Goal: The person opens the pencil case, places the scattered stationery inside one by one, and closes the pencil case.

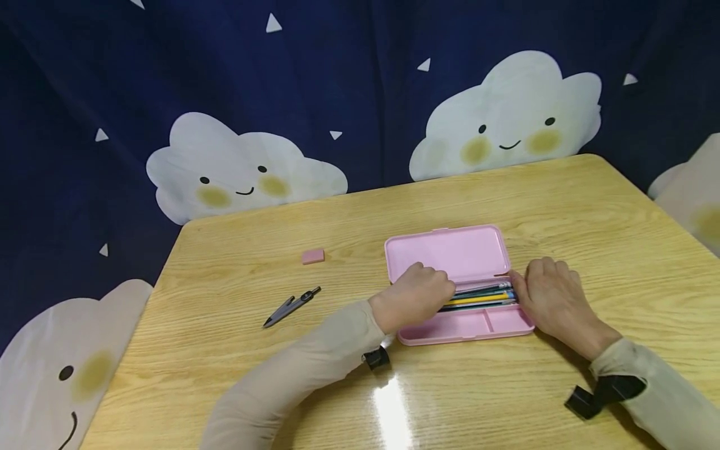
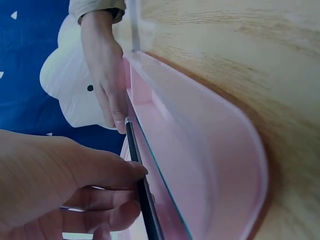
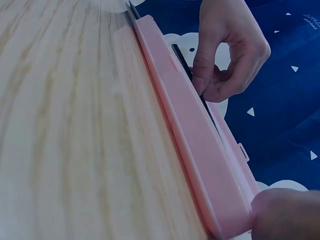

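A pink pencil case (image 1: 444, 326) lies on the table with its lid (image 1: 450, 251) folded back. Inside, several pencils (image 1: 478, 300), one of them yellow, lie along the back compartment. My left hand (image 1: 419, 294) is over the left part of the case. In the left wrist view its thumb and fingers pinch a dark pencil (image 2: 142, 192), which slants over the compartment. My right hand (image 1: 554, 300) rests against the right end of the case, thumb at the rim. Its fingers (image 2: 107, 95) look extended in the left wrist view.
To the left of the case, a grey compass (image 1: 289, 307) lies on the wooden table (image 1: 225, 369). A pink eraser (image 1: 313, 256) sits farther back. Behind the table hangs a dark blue curtain (image 1: 360, 94) with cloud faces. Each sleeve carries a black wrist mount (image 1: 604, 395).
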### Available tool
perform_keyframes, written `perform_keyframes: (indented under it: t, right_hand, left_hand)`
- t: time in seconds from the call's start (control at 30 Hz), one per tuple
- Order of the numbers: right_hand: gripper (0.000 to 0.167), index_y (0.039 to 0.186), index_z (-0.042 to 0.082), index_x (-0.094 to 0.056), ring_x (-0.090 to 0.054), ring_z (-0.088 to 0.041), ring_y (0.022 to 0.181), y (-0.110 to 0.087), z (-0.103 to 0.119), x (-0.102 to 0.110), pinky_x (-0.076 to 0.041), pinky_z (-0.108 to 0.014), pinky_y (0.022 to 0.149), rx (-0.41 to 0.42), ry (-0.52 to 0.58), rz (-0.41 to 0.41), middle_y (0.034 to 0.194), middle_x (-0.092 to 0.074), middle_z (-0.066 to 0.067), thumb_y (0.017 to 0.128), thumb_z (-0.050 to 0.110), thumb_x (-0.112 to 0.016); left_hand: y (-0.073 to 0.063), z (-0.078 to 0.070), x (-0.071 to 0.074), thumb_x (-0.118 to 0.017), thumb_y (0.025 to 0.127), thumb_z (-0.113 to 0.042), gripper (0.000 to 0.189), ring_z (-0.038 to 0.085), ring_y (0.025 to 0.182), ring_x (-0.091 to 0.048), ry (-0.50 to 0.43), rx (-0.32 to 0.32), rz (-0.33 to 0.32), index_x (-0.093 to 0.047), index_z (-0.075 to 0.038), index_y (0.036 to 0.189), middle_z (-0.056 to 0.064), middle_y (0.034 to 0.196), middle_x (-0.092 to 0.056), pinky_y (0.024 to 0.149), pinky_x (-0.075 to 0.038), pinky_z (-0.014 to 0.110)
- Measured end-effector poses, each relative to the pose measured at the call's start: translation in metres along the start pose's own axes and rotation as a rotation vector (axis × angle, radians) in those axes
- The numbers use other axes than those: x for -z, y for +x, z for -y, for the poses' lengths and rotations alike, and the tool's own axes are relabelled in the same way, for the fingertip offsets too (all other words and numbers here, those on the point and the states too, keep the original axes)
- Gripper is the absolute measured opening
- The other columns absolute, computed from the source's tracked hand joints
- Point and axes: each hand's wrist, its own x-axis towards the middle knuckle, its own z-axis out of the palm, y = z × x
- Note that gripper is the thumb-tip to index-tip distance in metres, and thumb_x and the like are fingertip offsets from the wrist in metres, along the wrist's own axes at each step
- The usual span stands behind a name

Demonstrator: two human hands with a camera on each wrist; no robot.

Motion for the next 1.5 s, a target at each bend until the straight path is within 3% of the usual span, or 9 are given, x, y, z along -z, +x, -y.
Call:
perform_keyframes:
  t: [0.47, 1.0, 1.17, 1.33, 1.5]
  right_hand:
    - [0.033, 0.08, 0.0, -0.043, -0.041, -0.035, 0.071, -0.003, 0.001, -0.001, -0.027, -0.041, 0.06, -0.033, 0.021, 0.03, 0.075, -0.04, -0.014, 0.101, 0.026, -0.044]
    - [0.033, 0.081, 0.001, -0.043, -0.04, -0.033, 0.072, -0.002, 0.001, 0.0, -0.026, -0.041, 0.061, -0.045, 0.039, 0.042, 0.075, -0.04, -0.013, 0.102, 0.027, -0.043]
    - [0.033, 0.082, 0.001, -0.043, -0.041, -0.034, 0.072, -0.002, 0.001, -0.001, -0.027, -0.041, 0.061, -0.044, 0.039, 0.041, 0.075, -0.04, -0.013, 0.102, 0.027, -0.042]
    - [0.034, 0.082, 0.001, -0.044, -0.04, -0.033, 0.071, -0.001, 0.001, 0.0, -0.026, -0.04, 0.061, -0.048, 0.038, 0.044, 0.075, -0.04, -0.012, 0.102, 0.028, -0.042]
    - [0.034, 0.081, 0.001, -0.044, -0.04, -0.032, 0.071, -0.001, 0.001, 0.001, -0.027, -0.04, 0.061, -0.051, 0.037, 0.046, 0.074, -0.04, -0.012, 0.102, 0.028, -0.041]
  left_hand:
    - [0.004, 0.002, -0.007, -0.064, 0.085, -0.004, 0.016, 0.013, 0.075, -0.062, 0.017, 0.056, 0.022, -0.071, -0.017, 0.092, -0.003, 0.087, -0.068, 0.064, -0.049, 0.029]
    - [0.004, 0.003, -0.012, -0.059, 0.093, -0.01, 0.013, 0.014, 0.078, -0.062, 0.043, 0.046, -0.035, -0.066, -0.014, 0.104, 0.0, 0.093, -0.064, 0.064, -0.049, 0.027]
    - [0.006, 0.005, -0.017, -0.059, 0.094, -0.012, 0.012, 0.014, 0.077, -0.063, -0.025, 0.115, -0.044, -0.061, -0.011, 0.106, 0.002, 0.092, -0.063, 0.064, -0.052, 0.029]
    - [0.008, 0.011, -0.023, -0.057, 0.097, -0.033, 0.024, 0.014, 0.074, -0.064, -0.098, 0.213, -0.061, -0.059, -0.009, 0.099, 0.002, 0.085, -0.063, 0.06, -0.053, 0.027]
    - [0.009, 0.014, -0.026, -0.056, 0.096, -0.039, 0.029, 0.014, 0.074, -0.064, -0.147, 0.241, -0.048, -0.06, -0.01, 0.095, 0.002, 0.083, -0.062, 0.059, -0.053, 0.028]
